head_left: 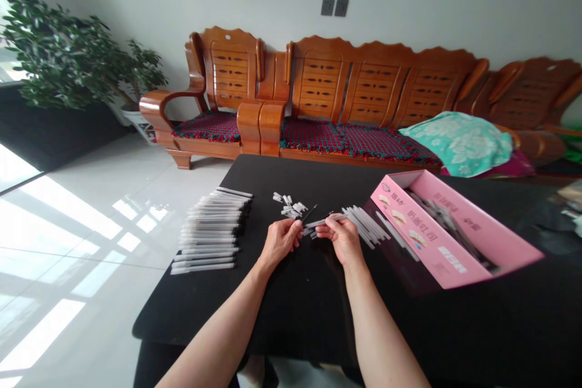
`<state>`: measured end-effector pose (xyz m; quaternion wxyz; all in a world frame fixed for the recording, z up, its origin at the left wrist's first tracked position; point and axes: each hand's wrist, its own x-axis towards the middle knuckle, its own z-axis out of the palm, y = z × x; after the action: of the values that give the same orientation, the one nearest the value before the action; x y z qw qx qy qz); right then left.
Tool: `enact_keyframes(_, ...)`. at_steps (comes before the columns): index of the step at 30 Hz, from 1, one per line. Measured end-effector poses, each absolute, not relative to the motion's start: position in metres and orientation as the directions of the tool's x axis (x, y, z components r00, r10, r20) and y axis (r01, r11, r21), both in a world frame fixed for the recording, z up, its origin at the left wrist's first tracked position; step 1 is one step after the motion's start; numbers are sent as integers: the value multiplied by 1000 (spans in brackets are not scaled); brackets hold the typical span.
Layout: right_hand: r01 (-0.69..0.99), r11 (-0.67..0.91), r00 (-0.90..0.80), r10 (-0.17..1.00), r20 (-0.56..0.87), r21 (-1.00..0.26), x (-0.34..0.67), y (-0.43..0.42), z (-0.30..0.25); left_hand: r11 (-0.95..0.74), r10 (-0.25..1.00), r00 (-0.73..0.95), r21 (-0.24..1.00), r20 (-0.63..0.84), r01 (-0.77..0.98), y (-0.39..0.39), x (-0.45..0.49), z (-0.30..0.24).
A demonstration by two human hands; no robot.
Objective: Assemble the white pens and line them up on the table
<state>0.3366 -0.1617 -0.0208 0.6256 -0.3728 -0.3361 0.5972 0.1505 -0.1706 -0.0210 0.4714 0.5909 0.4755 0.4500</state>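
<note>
Both of my hands meet over the middle of a black table. My right hand pinches a clear pen barrel that points left. My left hand is closed with its fingertips at the barrel's left end, where a thin black refill sticks out. Several small clear caps lie just beyond my hands. A loose bunch of clear barrels lies to the right of my right hand.
A neat row of finished pens lies at the table's left edge. A pink cardboard box holding more dark parts stands at the right. Wooden chairs and a bench line the wall; a potted plant stands at the left.
</note>
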Motion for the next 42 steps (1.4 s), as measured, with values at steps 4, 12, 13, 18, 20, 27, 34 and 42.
enact_keyframes(4,-478,1,33,999,-17,-878,336,-162,-21,-139,982,158,964,104,225,-171,148,-19)
enact_keyframes(12,-476,1,29,999,-14,-879,336,-163,-21,-109,989,106,991,100,80,-169,150,-18)
enact_keyframes(13,-478,3,31,999,-14,-878,336,-163,-21,-121,989,101,988,111,93,-170,150,-18)
enact_keyframes(18,-474,0,25,1000,-14,-880,336,-164,-20,-142,982,157,962,106,235,-172,148,-18)
enact_keyframes(20,-476,-1,21,1000,-12,-879,335,-164,-20,-142,981,164,965,106,222,-170,148,-20)
enact_keyframes(27,-480,0,17,1000,-10,-877,336,-164,-20,-155,983,110,985,146,76,-169,149,-20)
enact_keyframes(34,-472,-1,7,1000,-5,-882,336,-163,-20,-148,980,161,965,114,218,-169,148,-22)
enact_keyframes(42,-479,1,17,1000,-8,-878,337,-163,-21,-165,983,110,970,147,180,-170,148,-19)
